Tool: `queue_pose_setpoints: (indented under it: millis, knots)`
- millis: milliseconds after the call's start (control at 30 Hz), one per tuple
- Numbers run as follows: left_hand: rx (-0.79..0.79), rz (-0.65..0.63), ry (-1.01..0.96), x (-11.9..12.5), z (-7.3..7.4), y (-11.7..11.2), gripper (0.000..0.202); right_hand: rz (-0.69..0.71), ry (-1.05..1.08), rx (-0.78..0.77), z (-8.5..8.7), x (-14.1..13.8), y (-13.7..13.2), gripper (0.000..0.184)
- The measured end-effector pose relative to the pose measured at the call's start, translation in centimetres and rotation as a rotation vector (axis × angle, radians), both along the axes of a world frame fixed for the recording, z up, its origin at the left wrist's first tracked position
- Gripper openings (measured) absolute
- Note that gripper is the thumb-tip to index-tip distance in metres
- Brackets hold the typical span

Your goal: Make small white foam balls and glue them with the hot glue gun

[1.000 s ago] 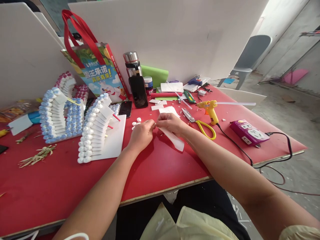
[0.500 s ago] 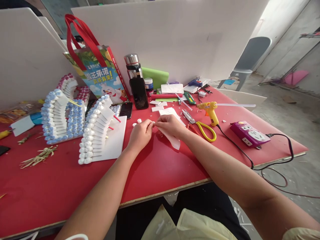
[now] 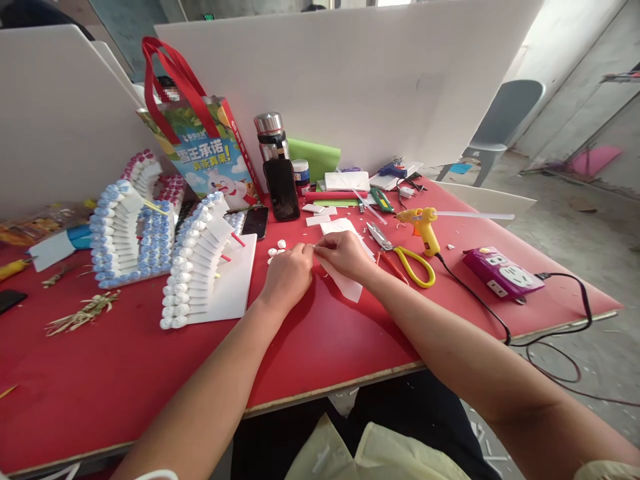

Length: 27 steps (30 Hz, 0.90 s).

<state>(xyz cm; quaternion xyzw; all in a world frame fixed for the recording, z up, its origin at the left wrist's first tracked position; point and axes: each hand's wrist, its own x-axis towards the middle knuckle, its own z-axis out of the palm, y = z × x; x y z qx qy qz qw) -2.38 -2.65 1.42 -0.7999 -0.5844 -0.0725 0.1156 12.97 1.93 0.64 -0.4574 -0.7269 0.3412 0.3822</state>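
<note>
Left hand [image 3: 293, 275] and right hand [image 3: 345, 252] meeting at the far end of a strip [image 3: 346, 285].
Good handling here, I judge, wants a light, even pinch and the loose end, near and right above the red counter [image 3: 320, 357], kept uncreased. Right grip: narrow, thumb and fingers closed on the strip. Left grip: fingers curled; what they hold, I cannot tell.

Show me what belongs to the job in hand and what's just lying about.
Likely in the job:
white strip, in the right hand
small white pieces beside the left hand

Seemingly just lying about:
shopping bag
steel flask
dried stalks
</note>
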Motion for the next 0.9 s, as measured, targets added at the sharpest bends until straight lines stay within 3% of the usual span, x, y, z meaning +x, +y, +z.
queue_pose_setpoints:
  millis: [133,233,300,400,600,800,900]
  knots:
    - [0.021,-0.058,-0.16,-0.3,-0.2,0.0,0.032,-0.015,-0.011,0.01,0.3,0.2,0.0,0.017]
    - [-0.024,-0.094,-0.575,-0.8,-0.6,0.3,0.03,0.047,0.032,-0.001,0.5,0.5,0.2,0.014]
    - [-0.145,-0.086,-0.886,-1.1,-0.9,0.6,0.029,0.104,0.05,-0.003,0.5,0.7,0.5,0.014]
    - [-0.289,-0.06,-1.117,-1.4,-0.9,0.8,0.029,0.172,0.049,0.016,0.2,0.9,0.9,0.015]
    - [-0.182,-0.114,-0.898,-1.2,-0.3,0.5,0.026,0.139,-0.095,0.026,-0.5,0.8,1.2,0.017]
    - [-0.111,-0.112,-0.713,-0.8,-1.0,0.6,0.021,0.123,-0.272,-0.028,-0.2,0.7,0.9,0.016]
    - [-0.111,-0.112,-0.715,-0.8,-1.1,0.7,0.023,0.116,-0.284,-0.006,0.0,0.7,0.7,0.014]
